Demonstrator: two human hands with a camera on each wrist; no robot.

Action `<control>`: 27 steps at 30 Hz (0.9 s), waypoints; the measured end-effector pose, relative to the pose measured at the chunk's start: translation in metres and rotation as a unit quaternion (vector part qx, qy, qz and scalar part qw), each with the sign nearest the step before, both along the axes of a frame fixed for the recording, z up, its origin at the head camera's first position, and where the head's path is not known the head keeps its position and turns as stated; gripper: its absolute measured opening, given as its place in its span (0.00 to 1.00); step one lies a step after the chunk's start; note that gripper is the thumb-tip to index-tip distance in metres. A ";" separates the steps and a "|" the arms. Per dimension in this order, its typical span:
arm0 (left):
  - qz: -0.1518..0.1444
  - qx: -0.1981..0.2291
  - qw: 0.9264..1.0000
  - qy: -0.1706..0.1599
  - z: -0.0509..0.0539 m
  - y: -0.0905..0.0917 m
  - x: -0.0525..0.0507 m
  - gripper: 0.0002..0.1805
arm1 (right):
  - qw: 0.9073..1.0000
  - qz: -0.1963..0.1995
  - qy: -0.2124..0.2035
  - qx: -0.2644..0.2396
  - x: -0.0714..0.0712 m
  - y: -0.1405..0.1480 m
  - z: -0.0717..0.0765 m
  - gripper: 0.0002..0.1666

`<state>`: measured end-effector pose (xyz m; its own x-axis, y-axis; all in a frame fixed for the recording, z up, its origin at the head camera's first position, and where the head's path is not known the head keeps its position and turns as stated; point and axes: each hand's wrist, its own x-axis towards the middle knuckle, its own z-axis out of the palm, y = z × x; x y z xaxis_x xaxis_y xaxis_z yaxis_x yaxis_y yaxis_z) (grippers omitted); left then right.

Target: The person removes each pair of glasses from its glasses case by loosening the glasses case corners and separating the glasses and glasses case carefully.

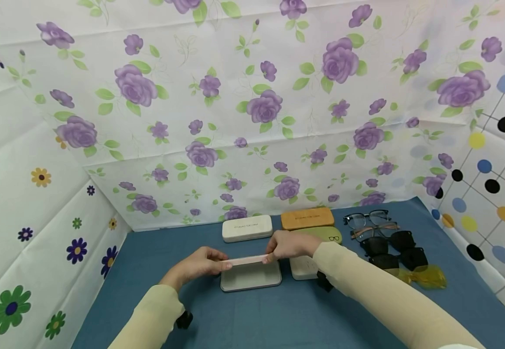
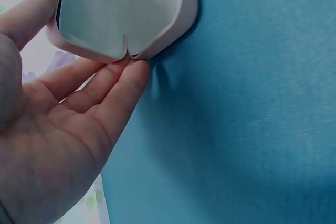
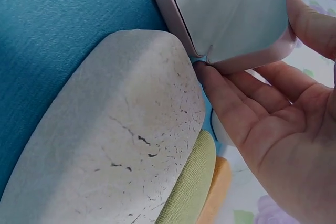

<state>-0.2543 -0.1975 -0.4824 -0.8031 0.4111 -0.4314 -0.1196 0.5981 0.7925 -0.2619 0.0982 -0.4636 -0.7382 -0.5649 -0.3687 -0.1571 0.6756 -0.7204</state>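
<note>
A pale pink glasses case (image 1: 251, 278) stands open on the blue cloth, its light inner lining facing up and its lid raised at the back. My left hand (image 1: 197, 266) grips the left end of the case, thumb on the lid edge; in the left wrist view, fingertips touch the notched corner of the case (image 2: 121, 14). At the opposite end my right hand (image 1: 291, 244) grips it likewise, and in the right wrist view the thumb lies along the rim of the case (image 3: 273, 51). A white speckled glasses case (image 3: 142, 114) lies right beside that hand.
Behind are a cream case (image 1: 247, 229), an orange case (image 1: 307, 218) and an olive case (image 1: 320, 232). To the right lie clear glasses (image 1: 359, 220), dark sunglasses (image 1: 401, 241) and yellow-lensed glasses (image 1: 429, 277). A flowered sheet (image 1: 235, 160) rises behind the blue cloth (image 1: 252, 320).
</note>
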 end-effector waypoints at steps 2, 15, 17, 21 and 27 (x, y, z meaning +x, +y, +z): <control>-0.001 -0.002 1.000 0.009 -0.001 0.000 0.002 0.38 | 1.000 0.007 0.015 0.006 0.002 -0.001 -0.001 0.14; -0.053 -0.091 0.985 0.135 -0.011 0.007 0.016 0.40 | 0.982 0.009 0.171 0.082 0.024 -0.009 -0.013 0.36; -0.069 -0.120 0.977 0.163 -0.011 0.011 0.018 0.39 | 0.977 0.009 0.189 0.096 0.027 -0.012 -0.015 0.38; -0.077 -0.144 0.968 0.190 -0.011 0.016 0.020 0.37 | 0.975 0.005 0.193 0.105 0.031 -0.016 -0.017 0.39; -0.077 -0.146 0.968 0.189 -0.013 0.016 0.020 0.36 | 0.975 0.007 0.190 0.116 0.031 -0.018 -0.017 0.39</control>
<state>-0.2342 -0.1817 -0.4952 -0.8655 0.4424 -0.2350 0.2533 0.7912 0.5566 -0.2310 0.0799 -0.4809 -0.8392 -0.5100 -0.1888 -0.3939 0.8094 -0.4357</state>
